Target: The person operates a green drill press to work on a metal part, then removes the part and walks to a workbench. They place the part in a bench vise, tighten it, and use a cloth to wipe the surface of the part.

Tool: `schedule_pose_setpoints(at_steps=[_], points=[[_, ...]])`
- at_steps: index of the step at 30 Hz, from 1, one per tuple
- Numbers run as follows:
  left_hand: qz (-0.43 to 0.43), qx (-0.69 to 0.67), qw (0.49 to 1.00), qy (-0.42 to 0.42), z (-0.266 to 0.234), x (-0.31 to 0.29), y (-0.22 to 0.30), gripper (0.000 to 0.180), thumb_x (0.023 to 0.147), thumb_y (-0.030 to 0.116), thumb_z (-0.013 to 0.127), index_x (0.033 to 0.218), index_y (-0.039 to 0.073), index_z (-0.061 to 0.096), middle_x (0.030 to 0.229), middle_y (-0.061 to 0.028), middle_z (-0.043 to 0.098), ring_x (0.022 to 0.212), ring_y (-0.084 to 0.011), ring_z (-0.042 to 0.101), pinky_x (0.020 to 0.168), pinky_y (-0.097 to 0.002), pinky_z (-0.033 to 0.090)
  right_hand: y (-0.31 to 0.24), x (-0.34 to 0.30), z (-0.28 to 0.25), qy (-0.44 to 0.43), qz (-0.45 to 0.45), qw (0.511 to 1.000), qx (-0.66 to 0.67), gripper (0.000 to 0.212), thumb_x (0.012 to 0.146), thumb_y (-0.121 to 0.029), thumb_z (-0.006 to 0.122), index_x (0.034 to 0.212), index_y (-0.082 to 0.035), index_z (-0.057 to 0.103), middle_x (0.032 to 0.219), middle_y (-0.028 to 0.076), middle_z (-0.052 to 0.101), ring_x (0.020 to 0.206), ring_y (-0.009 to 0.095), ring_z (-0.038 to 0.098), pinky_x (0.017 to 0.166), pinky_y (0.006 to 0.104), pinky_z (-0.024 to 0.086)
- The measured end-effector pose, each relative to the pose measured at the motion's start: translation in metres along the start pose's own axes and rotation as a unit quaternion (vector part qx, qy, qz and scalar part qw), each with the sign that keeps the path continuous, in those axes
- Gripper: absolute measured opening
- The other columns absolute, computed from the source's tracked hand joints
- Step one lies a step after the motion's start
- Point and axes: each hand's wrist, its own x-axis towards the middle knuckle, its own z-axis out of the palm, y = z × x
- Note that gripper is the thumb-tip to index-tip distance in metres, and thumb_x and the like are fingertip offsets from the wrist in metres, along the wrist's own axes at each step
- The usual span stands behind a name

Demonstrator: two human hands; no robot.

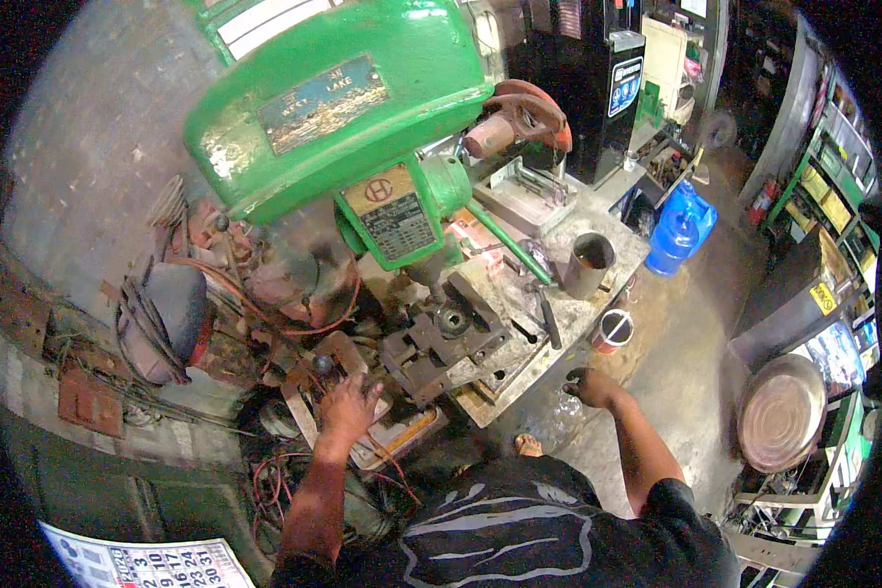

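Observation:
A green drill press stands in front of me, its spindle over a greasy machine vise. A round metal part with a central hole sits at the vise, below the spindle. My left hand is stretched out with fingers apart, left of the vise and beside a black ball knob; nothing shows in its grasp. Off the table's front right edge, my right hand hangs in the air with dark, curled fingers. Whatever it may hold cannot be made out.
On the worktable are a metal can, a hammer and a grey tray. A small bucket and a blue water jug stand to the right. Cables tangle at lower left.

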Motion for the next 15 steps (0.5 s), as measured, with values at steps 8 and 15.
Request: schedule_pose_setpoints(at_steps=[8,15], points=[[0.007,0.008,1.000,0.013,-0.005,0.008,0.008,0.062,0.103,0.056,0.064,0.135,0.002,0.067,0.129,-0.0222,0.074,0.117,-0.0447,0.070,0.100,-0.0545,0.055,0.009,0.016,-0.007,0.007,0.031,0.999,0.022,0.058,0.104,-0.051,0.066,0.138,-0.005,0.069,0.136,0.026,0.071,0.124,0.046,0.069,0.105,0.0523,0.056],[0.015,-0.005,1.000,0.000,-0.007,0.010,0.010,0.065,0.099,0.058,0.069,0.135,0.004,0.067,0.125,-0.0227,0.074,0.117,-0.0438,0.070,0.100,-0.0535,0.055,0.017,0.020,0.020,-0.009,0.032,0.998,0.059,0.058,0.102,-0.053,0.068,0.135,-0.005,0.070,0.135,0.027,0.071,0.123,0.047,0.069,0.105,0.0534,0.055]])
